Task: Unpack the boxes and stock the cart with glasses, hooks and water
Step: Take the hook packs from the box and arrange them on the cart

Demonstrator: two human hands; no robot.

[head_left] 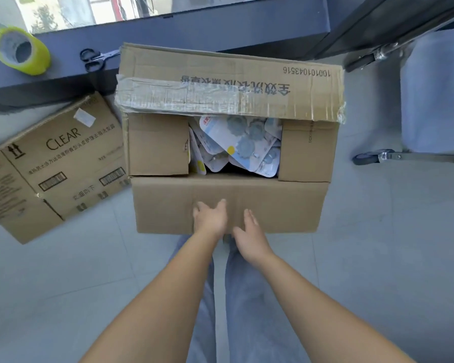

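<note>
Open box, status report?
Both hands open: left hand, right hand on near flap. Hook packs still inside. Side flaps partly cover them.

Matt brown cardboard box [228, 205], glossy crinkled tape strip [184, 96]; glossy plastic-and-card hook packs [239, 142]; smooth grey floor tiles [63, 271].

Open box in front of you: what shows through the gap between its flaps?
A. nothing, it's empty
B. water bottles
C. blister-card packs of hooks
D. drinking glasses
C: flat blue-and-white packs of hooks lie piled inside the open box, visible between the folded side flaps.
</note>
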